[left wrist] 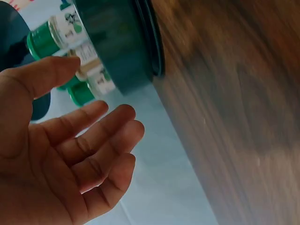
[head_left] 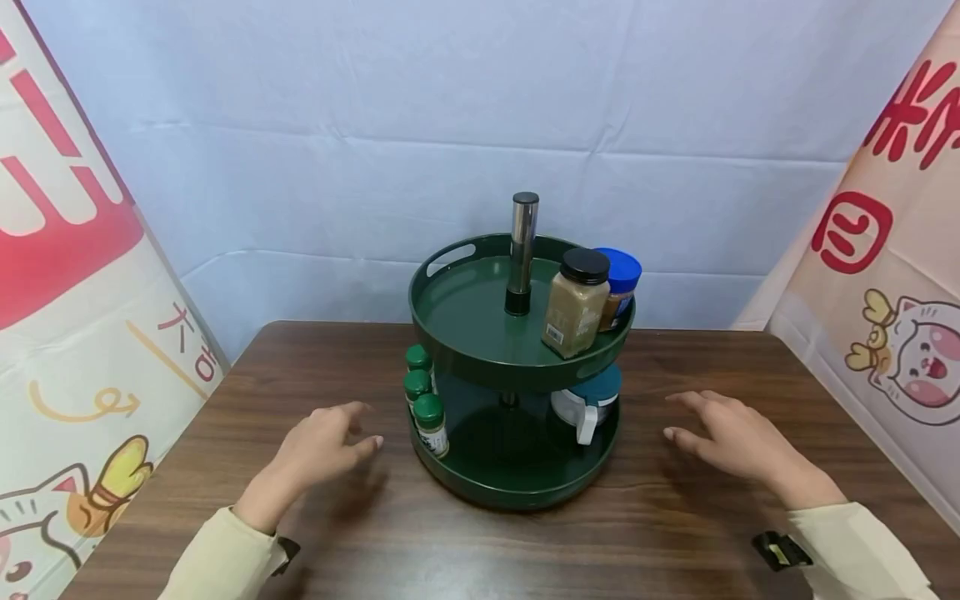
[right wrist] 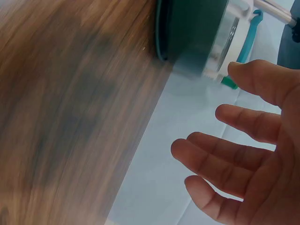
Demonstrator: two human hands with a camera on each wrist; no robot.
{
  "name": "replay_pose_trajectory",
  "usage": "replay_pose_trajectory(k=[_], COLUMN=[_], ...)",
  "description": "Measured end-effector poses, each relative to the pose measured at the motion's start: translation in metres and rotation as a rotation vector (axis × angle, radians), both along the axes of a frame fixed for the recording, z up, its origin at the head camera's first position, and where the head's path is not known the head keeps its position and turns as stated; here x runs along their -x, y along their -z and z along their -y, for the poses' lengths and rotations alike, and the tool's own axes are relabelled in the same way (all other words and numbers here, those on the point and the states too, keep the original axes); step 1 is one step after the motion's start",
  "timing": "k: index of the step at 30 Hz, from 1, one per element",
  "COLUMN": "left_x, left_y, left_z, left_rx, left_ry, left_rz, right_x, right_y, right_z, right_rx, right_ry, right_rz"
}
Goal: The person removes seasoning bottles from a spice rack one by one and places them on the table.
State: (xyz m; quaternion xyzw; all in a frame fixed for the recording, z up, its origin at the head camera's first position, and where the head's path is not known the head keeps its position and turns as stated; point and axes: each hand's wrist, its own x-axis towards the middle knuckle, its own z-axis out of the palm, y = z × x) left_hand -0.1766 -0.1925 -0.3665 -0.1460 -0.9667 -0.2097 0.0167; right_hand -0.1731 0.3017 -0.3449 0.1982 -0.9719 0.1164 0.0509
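A dark green two-tier turntable rack point(head_left: 517, 492) with a metal centre post stands on the table between both hands. To its left my left hand point(head_left: 318, 450) hovers over the table, fingers relaxed, holding nothing. My right hand point(head_left: 738, 437) hangs on the other side in a similar pose, also holding nothing. Green-capped spice jars point(head_left: 431, 425) line the left of the lower tier, nearest the left hand. At the lower right sits a white container with a teal lid and a handle point(head_left: 587, 421). The upper tier bears a black-lidded square jar point(head_left: 576, 304) and a blue-lidded jar point(head_left: 619, 275).
The brown wood-grain table point(head_left: 337, 533) extends around the rack. Behind it hangs a pale blue-white cloth point(head_left: 337, 167). Printed cloths with cartoon figures flank the table, one on the left point(head_left: 67, 358) and one on the right point(head_left: 885, 275).
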Motion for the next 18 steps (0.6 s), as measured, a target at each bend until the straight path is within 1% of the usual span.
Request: replay_pose_trajectory(k=[6, 11, 15, 18], left_x=[-0.001, 0.000, 0.001, 0.002], left_y=[0.005, 0.007, 0.007, 0.008], left_z=[-0.012, -0.021, -0.026, -0.029], left_rx=[-0.090, -0.169, -0.201, -0.229], left_ry=[-0.030, -0.058, -0.093, -0.107], left_rz=[0.006, 0.012, 0.016, 0.014], right_x=[0.000, -0.001, 0.000, 0.000], right_y=[0.002, 0.004, 0.006, 0.008], right_z=[0.013, 0.024, 0.033, 0.038], right_rx=[0.073, 0.141, 0.194, 0.237], right_ry=[-0.028, -0.013, -0.003, 0.007], right_rz=[-0.005, 0.016, 0.027, 0.035])
